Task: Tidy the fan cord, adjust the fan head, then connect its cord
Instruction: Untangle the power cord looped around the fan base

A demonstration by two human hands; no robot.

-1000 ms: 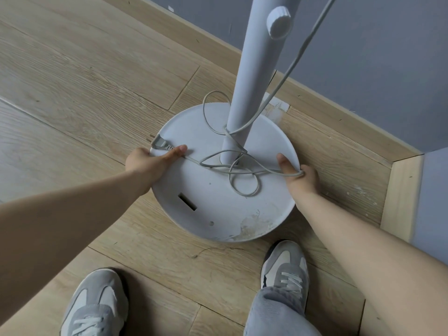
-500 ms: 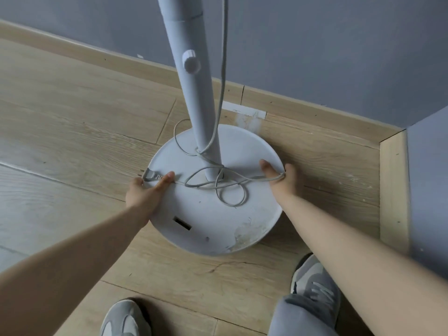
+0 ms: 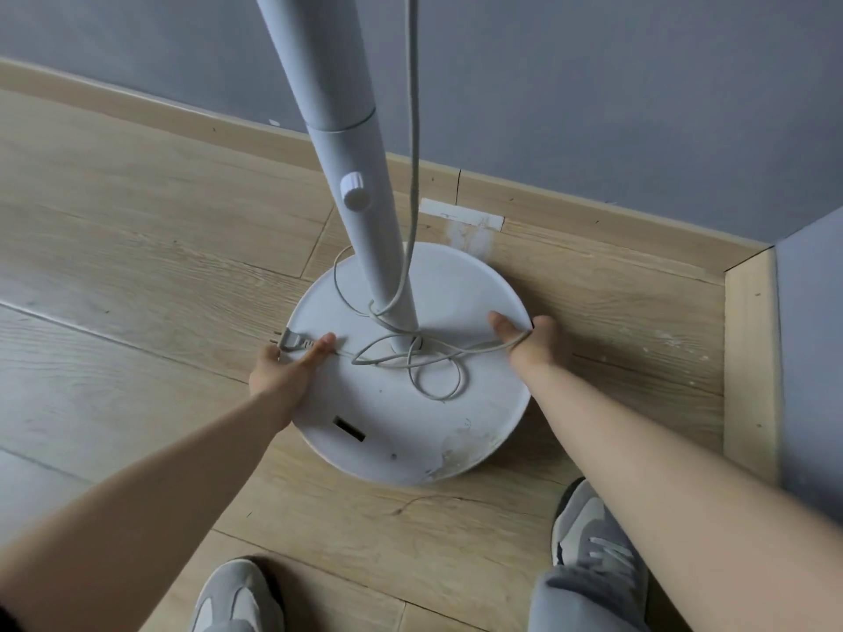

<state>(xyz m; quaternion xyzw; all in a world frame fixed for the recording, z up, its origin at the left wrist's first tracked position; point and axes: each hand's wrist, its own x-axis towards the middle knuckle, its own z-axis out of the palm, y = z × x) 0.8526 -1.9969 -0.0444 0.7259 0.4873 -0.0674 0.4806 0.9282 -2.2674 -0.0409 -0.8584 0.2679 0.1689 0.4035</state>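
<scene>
1. Now I am gripping the fan base (image 3: 387, 417) by its rim with my left hand (image 3: 287, 371), thumb lying over the cord (image 3: 413, 130), plug (image 3: 294, 343) just beside it.
2. My right hand (image 3: 531, 346) is clasping the opposite rim, a cord loop hooking its thumb.
3. Between my hands, cord is tangling round the pole (image 3: 360, 175).
4. Beyond my right hand, the skirting board (image 3: 593, 221) is sitting near.

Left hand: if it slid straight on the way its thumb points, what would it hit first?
The tangled cord loops lying on the fan base, then probably the pole foot just behind them. The left hand points up-right across the base; depth is unclear.
</scene>
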